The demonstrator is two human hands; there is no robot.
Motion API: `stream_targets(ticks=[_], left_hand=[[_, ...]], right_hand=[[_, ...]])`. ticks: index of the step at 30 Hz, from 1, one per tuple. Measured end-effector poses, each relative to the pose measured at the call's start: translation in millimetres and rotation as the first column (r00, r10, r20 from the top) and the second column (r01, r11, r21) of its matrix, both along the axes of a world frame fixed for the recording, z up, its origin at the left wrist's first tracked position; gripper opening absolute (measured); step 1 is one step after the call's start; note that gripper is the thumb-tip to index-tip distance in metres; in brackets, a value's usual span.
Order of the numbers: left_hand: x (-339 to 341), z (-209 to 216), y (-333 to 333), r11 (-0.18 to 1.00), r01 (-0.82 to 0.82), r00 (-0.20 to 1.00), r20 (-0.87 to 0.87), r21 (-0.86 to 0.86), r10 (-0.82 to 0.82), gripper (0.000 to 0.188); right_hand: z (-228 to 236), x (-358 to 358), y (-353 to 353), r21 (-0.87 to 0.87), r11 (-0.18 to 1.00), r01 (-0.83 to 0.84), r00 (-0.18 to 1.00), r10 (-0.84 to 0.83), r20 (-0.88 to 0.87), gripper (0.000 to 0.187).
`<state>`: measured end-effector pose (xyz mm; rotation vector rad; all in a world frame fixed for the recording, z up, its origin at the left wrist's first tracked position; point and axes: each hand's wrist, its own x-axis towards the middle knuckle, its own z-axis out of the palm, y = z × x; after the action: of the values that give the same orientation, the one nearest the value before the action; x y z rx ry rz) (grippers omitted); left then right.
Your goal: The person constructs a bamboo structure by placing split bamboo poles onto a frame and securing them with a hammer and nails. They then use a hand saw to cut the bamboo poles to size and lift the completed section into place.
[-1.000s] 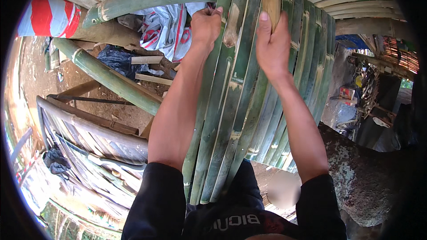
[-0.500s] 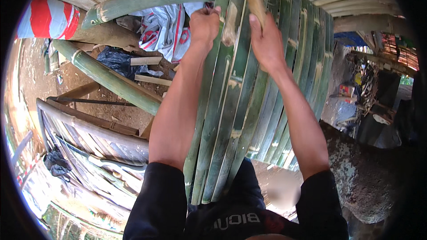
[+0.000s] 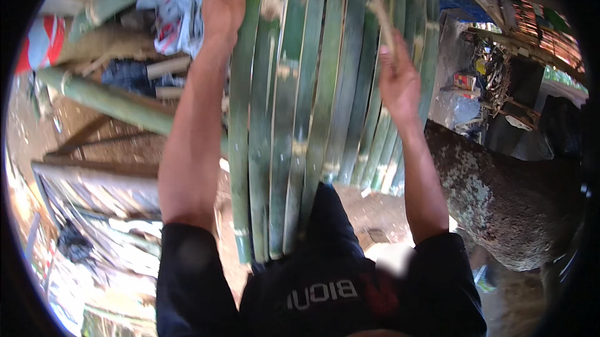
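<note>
Green split bamboo slats (image 3: 281, 118) stand side by side in a slightly curved panel in front of me. My left hand (image 3: 224, 11) is closed at the panel's upper left edge, its thumb against the outermost slat; what its curled fingers hold, if anything, is hidden. My right hand (image 3: 401, 84) grips a wooden stick-like handle (image 3: 380, 9) in front of the panel's right part. Motion blurs the handle's upper end, so I cannot tell whether it bears a head.
Thick bamboo poles (image 3: 115, 101) run along the left, near crumpled white plastic sacking (image 3: 175, 15) and a black plastic bag (image 3: 128, 76). A slatted wooden frame (image 3: 100, 181) stands lower left. At right is a large rough, rock-like mass (image 3: 494, 193).
The view has shifted, so the panel and surroundings sit further left and higher. My right hand with the handle has moved rightward across the slats; my left hand stays at the panel's left edge.
</note>
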<state>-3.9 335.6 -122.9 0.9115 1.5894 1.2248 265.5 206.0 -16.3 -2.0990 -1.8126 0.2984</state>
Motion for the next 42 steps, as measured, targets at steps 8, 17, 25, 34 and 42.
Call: stream_targets(ticks=[8,17,25,34,42], left_hand=[[-50.4,84.2,-198.6,0.966,0.212,0.726,-0.686,0.15,-0.053,0.025],[-69.2,148.8,-431.6,0.953,-0.126,0.718,-0.688,-0.276,-0.104,0.03],[-66.4,164.5,-585.2,0.916,-0.34,0.83,-0.526,-0.214,0.186,0.034],[-129.8,145.9,-789.9,0.81,-0.247,0.948,-0.305,-0.532,0.089,0.027],[-191.0,121.7,-970.5,0.722,-0.407,0.906,-0.348,-0.56,0.241,0.029]], right_hand=[[-27.9,62.1,-69.9,-0.008,0.996,-0.09,0.983,0.09,0.162,0.049],[27.3,-11.7,-151.2,0.031,0.944,-0.329,0.942,0.33,-0.054,0.036],[50.2,-24.9,-253.9,-0.089,0.853,-0.514,0.838,0.478,-0.261,0.019],[-40.5,69.7,-373.8,-0.31,0.898,-0.312,0.946,0.263,-0.19,0.022],[-84.1,101.3,-627.1,-0.825,0.564,-0.033,0.801,-0.479,-0.36,0.044]])
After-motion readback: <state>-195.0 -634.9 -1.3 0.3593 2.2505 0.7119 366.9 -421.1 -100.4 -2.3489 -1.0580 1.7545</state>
